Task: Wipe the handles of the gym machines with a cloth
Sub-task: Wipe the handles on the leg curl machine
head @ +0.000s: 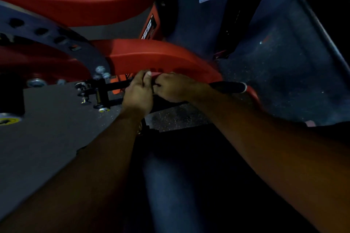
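Both hands meeting on the bar: left hand [137,95] curled, thumb pressed to a red strip that may be the cloth [156,75], right hand [175,87] fingers bent round same spot, prob. bunching it for a wipe. Black handle [228,87] just beyond right knuckles, bare, w/ silver end cap. Dim, blurred; can't tell cloth's extent.

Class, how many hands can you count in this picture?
2. The left hand and the right hand meet at centre, both gripping something red just under the red frame. None seem hidden.
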`<action>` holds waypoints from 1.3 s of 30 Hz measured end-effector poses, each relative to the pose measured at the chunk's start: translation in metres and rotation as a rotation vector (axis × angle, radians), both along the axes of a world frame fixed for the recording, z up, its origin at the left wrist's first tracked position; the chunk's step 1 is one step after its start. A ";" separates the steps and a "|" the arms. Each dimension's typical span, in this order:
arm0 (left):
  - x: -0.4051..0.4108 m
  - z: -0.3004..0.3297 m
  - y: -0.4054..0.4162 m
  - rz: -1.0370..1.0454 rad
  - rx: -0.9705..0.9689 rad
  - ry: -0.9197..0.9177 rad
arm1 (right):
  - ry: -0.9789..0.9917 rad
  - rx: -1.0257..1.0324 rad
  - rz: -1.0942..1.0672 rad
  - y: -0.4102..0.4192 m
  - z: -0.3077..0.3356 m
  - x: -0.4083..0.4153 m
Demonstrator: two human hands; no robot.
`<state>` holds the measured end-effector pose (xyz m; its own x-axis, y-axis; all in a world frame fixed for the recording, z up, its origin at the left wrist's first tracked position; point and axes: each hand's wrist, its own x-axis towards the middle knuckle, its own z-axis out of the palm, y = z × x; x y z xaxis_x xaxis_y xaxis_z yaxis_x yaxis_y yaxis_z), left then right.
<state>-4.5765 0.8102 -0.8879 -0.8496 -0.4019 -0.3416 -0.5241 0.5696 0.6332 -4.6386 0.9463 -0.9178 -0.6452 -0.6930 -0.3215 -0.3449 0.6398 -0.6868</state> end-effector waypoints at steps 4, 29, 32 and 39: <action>-0.003 0.000 0.002 -0.008 -0.253 -0.134 | 0.089 -0.011 -0.117 0.073 0.030 0.013; 0.001 0.006 0.012 0.052 -0.358 -0.007 | 0.304 -0.237 -0.779 0.099 0.007 0.057; 0.002 0.008 0.010 0.034 -0.322 0.006 | 0.346 -0.207 -0.776 0.051 0.014 0.076; -0.003 0.004 0.002 0.040 -0.185 -0.085 | 0.289 -0.452 -0.691 -0.009 0.035 0.099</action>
